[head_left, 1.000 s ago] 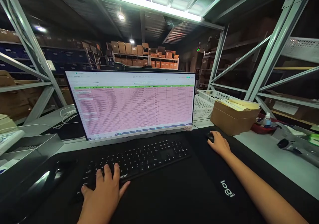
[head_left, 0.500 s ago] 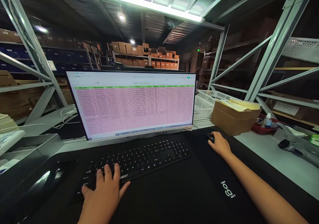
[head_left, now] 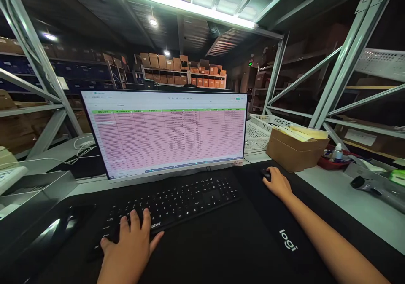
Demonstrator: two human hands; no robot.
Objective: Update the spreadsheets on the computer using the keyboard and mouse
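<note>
My left hand (head_left: 129,242) rests with spread fingers on the left end of a black keyboard (head_left: 186,202), holding nothing. My right hand (head_left: 277,183) is closed over a small black mouse (head_left: 265,174) on the dark desk mat (head_left: 240,242), which carries a white "logi" print. Behind the keyboard stands a wide monitor (head_left: 171,136) showing a spreadsheet with pink rows and a green header. The small text on it is not readable.
Right of the monitor are a cardboard box (head_left: 292,151) of papers, white baskets (head_left: 257,134), a red tray (head_left: 327,162) with a spray bottle and a handheld scanner (head_left: 367,186). At left are a grey tray (head_left: 47,189) and white cables (head_left: 84,147). Metal shelving rises around.
The view has shifted slightly. A small box over the upper part of the spreadsheet is gone, and a light cell now shows near the top left rows. Both hands keep their places.
</note>
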